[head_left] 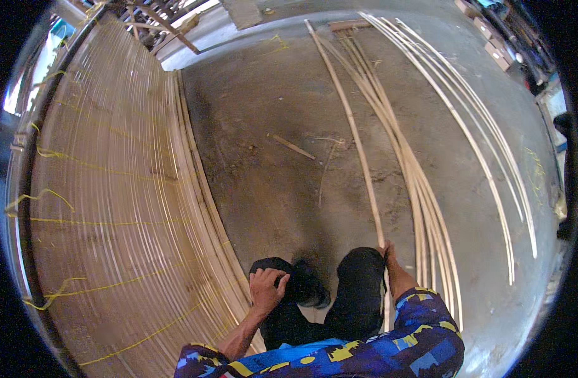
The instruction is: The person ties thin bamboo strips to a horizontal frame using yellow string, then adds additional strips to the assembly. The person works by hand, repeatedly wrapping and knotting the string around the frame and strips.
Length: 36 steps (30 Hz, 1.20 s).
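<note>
Fingers of the right hand (387, 251) grasp a long bamboo strip (355, 138) lying on the concrete floor (270, 183) beside a strip bundle (421, 189). The left hand (267, 285) rests curled, empty, on the knee, near the woven mat's (106, 201) edge.

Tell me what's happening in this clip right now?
A person crouches on a concrete floor among long bamboo strips. Their right hand grips one long bamboo slat that runs away across the floor, beside a loose bundle of slats. Their left hand rests on the left knee, holding nothing. To the left lies a wide mat of bamboo strips tied together with yellow cord.
</note>
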{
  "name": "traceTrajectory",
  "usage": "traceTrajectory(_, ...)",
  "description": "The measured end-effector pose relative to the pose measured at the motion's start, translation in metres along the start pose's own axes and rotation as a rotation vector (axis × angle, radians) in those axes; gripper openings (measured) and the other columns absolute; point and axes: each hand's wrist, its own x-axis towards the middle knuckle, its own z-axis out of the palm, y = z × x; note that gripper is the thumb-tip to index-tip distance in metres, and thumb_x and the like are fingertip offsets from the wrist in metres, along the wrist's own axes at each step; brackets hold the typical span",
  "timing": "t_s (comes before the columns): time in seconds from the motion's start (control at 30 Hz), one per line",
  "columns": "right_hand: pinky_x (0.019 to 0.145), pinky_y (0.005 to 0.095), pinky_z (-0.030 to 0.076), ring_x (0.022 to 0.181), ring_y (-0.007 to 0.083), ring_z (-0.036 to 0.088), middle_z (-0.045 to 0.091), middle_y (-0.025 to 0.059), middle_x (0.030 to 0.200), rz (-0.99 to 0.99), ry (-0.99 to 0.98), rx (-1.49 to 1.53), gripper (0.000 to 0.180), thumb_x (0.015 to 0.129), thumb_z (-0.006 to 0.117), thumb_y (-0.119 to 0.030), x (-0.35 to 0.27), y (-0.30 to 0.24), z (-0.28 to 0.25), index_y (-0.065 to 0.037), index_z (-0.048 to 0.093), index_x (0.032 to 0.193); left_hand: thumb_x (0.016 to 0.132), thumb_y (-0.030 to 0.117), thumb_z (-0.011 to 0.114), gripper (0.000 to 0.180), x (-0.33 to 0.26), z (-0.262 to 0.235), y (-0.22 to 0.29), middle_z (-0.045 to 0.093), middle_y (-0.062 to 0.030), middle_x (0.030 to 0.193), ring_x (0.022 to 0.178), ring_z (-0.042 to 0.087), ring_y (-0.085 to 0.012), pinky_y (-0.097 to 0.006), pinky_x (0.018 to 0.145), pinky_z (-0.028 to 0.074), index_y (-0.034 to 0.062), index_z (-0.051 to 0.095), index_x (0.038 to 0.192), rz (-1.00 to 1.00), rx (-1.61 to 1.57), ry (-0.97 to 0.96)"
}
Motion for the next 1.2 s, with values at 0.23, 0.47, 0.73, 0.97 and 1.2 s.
traceTrajectory(0.23,0.052,0.0334,0.041,0.063,0.0214,0.051,0.051,0.0098,0.071,-0.364,-0.024,-1.091,0.02,0.084,0.045,-0.02,0.016,-0.01,0.015,-0.003,0.051,0.091,0.063,0.02,0.07,0.013,0.042,-0.008,-0.004,0.057,-0.0011,0.065,0.063,0.049,-0.0202,-0.033,0.058,0.033,0.0128,0.06,0.065,0.015,-0.058,0.097)
traceTrajectory(0.47,0.049,0.0273,0.037,0.056,0.0158,0.045,0.047,0.0049,0.072,-1.237,0.067,-0.855,0.016,0.086,0.042,-0.015,-0.138,-0.286,0.125,-0.004,0.05,0.095,0.075,0.034,0.056,0.025,0.132,0.01,0.048,0.061,-0.0105,0.077,0.076,0.054,-0.0293,-0.04,0.066,0.041,0.0098,0.065,0.076,-0.133,-0.196,-0.306)
traceTrajectory(0.73,0.052,0.0189,0.033,0.061,0.0062,0.038,0.04,-0.0001,0.076,-1.287,-0.421,-0.128,0.023,0.087,0.044,-0.012,-0.362,-0.522,0.29,0.0,0.043,0.106,0.079,0.028,0.051,0.031,0.125,-0.094,0.147,0.06,-0.0161,0.089,0.085,0.057,-0.0327,-0.041,0.075,0.044,0.0051,0.057,0.097,-0.324,-0.469,-0.574)
traceTrajectory(0.97,0.039,0.0185,0.033,0.048,0.0048,0.038,0.041,-0.0015,0.066,-0.972,-0.911,0.047,0.026,0.087,0.04,-0.009,-0.435,-0.565,0.483,-0.008,0.039,0.114,0.077,0.035,0.056,0.054,0.115,-0.151,0.178,0.046,-0.0223,0.115,0.105,0.045,-0.0352,-0.039,0.087,0.038,0.0012,0.042,0.117,-0.424,-0.292,-0.125)
traceTrajectory(1.2,0.032,0.0226,0.037,0.041,0.01,0.047,0.05,0.0041,0.062,-0.691,-1.199,0.014,0.007,0.085,0.045,-0.01,-0.612,-0.512,0.609,-0.006,0.047,0.091,0.073,0.029,0.061,0.06,0.086,-0.219,0.145,0.05,-0.0243,0.109,0.099,0.051,-0.0336,-0.039,0.083,0.041,0.0,0.037,0.12,-0.74,-0.419,0.48)
